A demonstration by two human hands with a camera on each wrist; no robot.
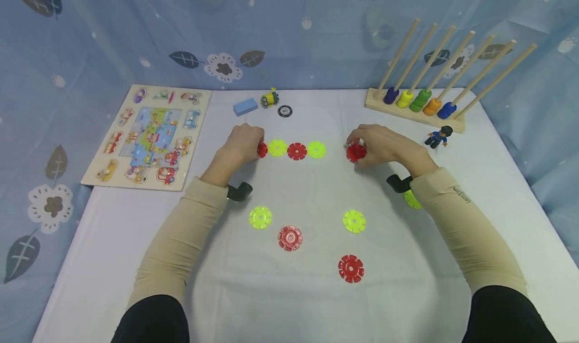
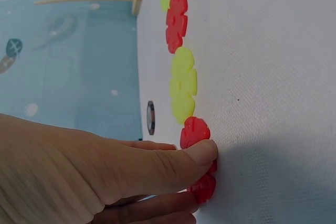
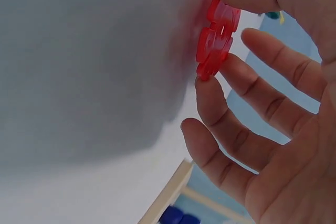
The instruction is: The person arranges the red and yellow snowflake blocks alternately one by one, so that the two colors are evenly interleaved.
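Note:
A row of notched plastic snowflake discs lies across the white table, alternating red and yellow-green. At its left end my left hand (image 1: pixel 243 143) pinches a red snowflake disc (image 2: pixel 195 132), thumb across its face and fingers at its far edge. Beside it come a yellow-green disc (image 1: pixel 277 148), a red disc (image 1: pixel 297 151) and another yellow-green disc (image 1: pixel 316 150). Some way to the right of the row, my right hand (image 1: pixel 384 144) grips another red snowflake disc (image 3: pixel 215 40) by its edges between thumb and fingers, close over the table.
Nearer me lie loose discs, red (image 1: pixel 290 238) and yellow-green (image 1: pixel 354 222), one partly under the right forearm. Behind are a blue block (image 1: pixel 245 107), a small toy (image 1: pixel 270 98) and a black round chip (image 1: pixel 285 111). A puzzle board (image 1: pixel 192 157), peg rack (image 1: pixel 416 115) and toy figure (image 1: pixel 439 137) flank them.

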